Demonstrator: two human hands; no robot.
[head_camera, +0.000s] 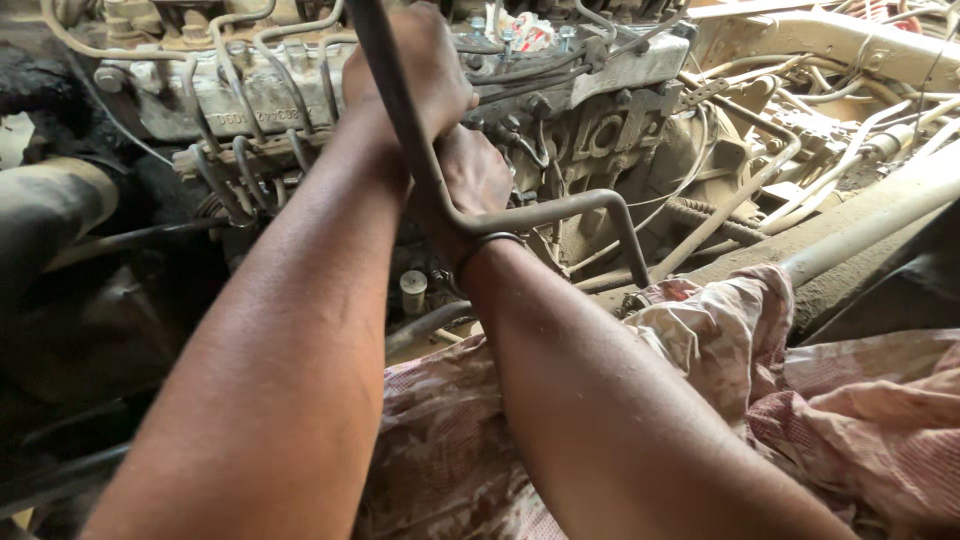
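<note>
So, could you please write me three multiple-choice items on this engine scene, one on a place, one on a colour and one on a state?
1. Where does the cloth lie?
A. below the bent rod, at lower right
B. draped over the engine's top
C. hung on a wall

2. What colour is the wristband on the right wrist?
A. white
B. dark
C. yellow

3. How does the left hand meet the rod?
A. closed around it
B. open, well clear of it
C. flat on the cloth

Answers: 1 A, the cloth spreads under the rod's crank end; 2 B, the band is a thin dark ring; 3 A, the hand wraps the shaft.
</note>
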